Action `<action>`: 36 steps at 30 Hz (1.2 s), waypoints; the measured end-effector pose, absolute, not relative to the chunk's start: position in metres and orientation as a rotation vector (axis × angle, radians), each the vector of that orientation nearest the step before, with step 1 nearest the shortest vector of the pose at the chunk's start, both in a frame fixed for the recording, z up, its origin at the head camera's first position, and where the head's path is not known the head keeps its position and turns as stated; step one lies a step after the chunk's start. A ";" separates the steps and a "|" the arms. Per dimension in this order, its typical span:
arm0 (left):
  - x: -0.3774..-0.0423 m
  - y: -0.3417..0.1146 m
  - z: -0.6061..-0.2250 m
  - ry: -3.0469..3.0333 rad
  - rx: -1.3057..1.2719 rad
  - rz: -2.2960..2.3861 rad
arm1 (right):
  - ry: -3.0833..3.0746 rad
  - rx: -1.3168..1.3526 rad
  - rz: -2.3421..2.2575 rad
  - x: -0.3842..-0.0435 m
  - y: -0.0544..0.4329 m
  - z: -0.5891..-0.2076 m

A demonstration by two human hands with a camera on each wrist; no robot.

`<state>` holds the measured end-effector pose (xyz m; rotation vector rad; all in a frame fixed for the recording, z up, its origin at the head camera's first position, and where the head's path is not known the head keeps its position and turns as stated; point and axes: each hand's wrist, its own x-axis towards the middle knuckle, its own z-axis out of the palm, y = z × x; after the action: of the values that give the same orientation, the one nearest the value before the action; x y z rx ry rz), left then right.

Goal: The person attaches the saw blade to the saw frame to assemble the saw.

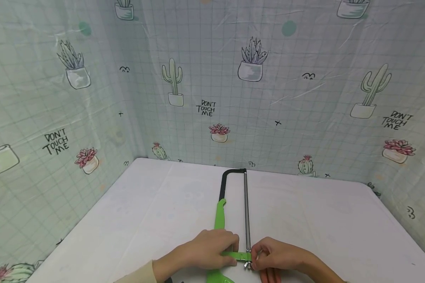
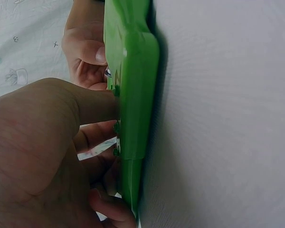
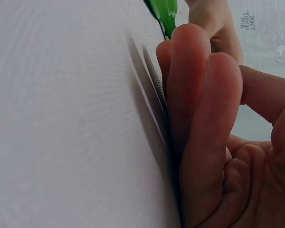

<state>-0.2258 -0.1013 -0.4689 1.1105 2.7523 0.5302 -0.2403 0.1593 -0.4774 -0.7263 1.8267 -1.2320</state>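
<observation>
A hacksaw (image 1: 220,214) lies flat on the white table, its black front frame pointing away from me and its green handle near. Its straight grey blade (image 1: 246,212) runs along the right side down to a short green crossbar. My left hand (image 1: 209,247) grips the green frame, thumb and fingers on either side of the crossbar; the left wrist view shows the green body (image 2: 137,95) up close. With thumb and forefinger, my right hand (image 1: 278,253) pinches at the crossbar's right end, beside a silver wing nut (image 1: 248,265). The exact part between those fingertips is hidden.
The white table (image 1: 322,220) spreads out around the saw. Cactus-printed cloth (image 1: 212,78) stands as walls along the back and both sides. A small dark object (image 1: 168,280) shows at the bottom edge, below the left wrist; its kind cannot be made out.
</observation>
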 end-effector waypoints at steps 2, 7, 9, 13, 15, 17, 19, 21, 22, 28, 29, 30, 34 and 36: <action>-0.226 -0.101 -0.468 2.750 1.112 0.532 | 1.817 -0.724 -1.233 -0.240 0.159 -0.477; -0.225 -0.101 -0.468 2.751 1.107 0.534 | 1.815 -0.716 -1.234 -0.239 0.159 -0.475; -0.225 -0.101 -0.468 2.749 1.102 0.535 | 1.822 -0.712 -1.234 -0.239 0.159 -0.475; -0.225 -0.101 -0.468 2.746 1.093 0.534 | 1.824 -0.706 -1.232 -0.238 0.158 -0.473; -0.225 -0.101 -0.468 2.746 1.094 0.532 | 1.823 -0.705 -1.233 -0.238 0.159 -0.474; -0.225 -0.101 -0.468 2.748 1.098 0.531 | 1.821 -0.708 -1.235 -0.239 0.159 -0.474; -0.226 -0.101 -0.468 2.748 1.105 0.530 | 1.815 -0.714 -1.238 -0.239 0.159 -0.475; -0.226 -0.101 -0.468 2.745 1.110 0.533 | 1.807 -0.722 -1.243 -0.240 0.160 -0.475; -0.226 -0.101 -0.468 2.744 1.111 0.535 | 1.803 -0.727 -1.244 -0.240 0.160 -0.475; -0.226 -0.102 -0.469 2.752 1.122 0.516 | 1.800 -0.729 -1.245 -0.240 0.160 -0.477; -0.226 -0.102 -0.469 2.753 1.122 0.514 | 1.801 -0.726 -1.244 -0.240 0.160 -0.477; -0.226 -0.101 -0.469 2.753 1.122 0.513 | 1.803 -0.723 -1.243 -0.240 0.160 -0.477; -0.227 -0.101 -0.469 2.751 1.111 0.519 | 1.799 -0.720 -1.243 -0.241 0.160 -0.476; -0.227 -0.100 -0.468 2.752 1.110 0.521 | 1.793 -0.721 -1.242 -0.241 0.160 -0.475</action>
<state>-0.2272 -0.1003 -0.4685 1.1104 2.7518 0.5213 -0.2408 0.1602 -0.4753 -0.7210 1.7935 -1.2417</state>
